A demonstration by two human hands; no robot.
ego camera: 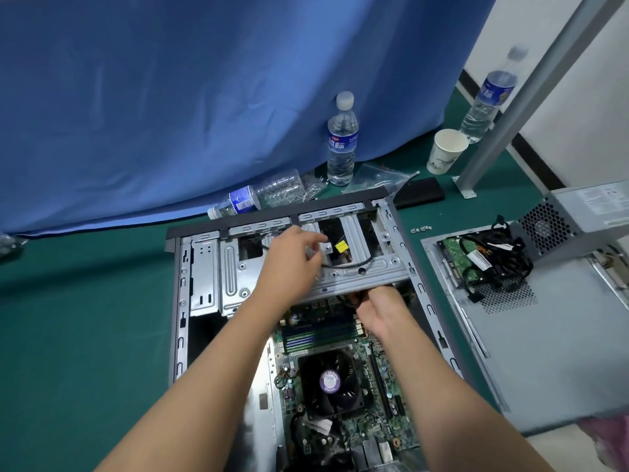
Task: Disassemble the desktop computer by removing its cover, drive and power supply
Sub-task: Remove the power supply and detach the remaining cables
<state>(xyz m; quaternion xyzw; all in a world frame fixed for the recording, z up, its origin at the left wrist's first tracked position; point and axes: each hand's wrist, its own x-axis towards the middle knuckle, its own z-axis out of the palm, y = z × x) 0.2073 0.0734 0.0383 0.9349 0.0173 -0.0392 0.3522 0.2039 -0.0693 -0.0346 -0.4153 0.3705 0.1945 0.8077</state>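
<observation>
Two hands work inside the open case point(180, 335), which lies flat on a green mat point(85, 318). The left hand point(289, 260) rests on the metal drive cage point(357, 277), fingers curled near a black cable point(354, 265); whether they pinch it I cannot tell. The right hand point(381, 311) reaches under the cage's edge, fingers curled round dark wires there. Below them lie the motherboard point(371, 396) and its fan point(330, 379), whose purple sticker is too blurred to read. To the right, the cover point(544, 352) lies flat, carrying the drive point(452, 253), a cable bundle point(493, 260) and the power supply point(575, 216), its label unreadable. Three water bottles with blue labels stand or lie at the back: one upright point(342, 141) bearing white Chinese characters, one on its side point(252, 197), one point(486, 100) by a grey post point(531, 93). A paper cup point(444, 151) stands nearby. A blue curtain point(204, 97) hangs behind.
</observation>
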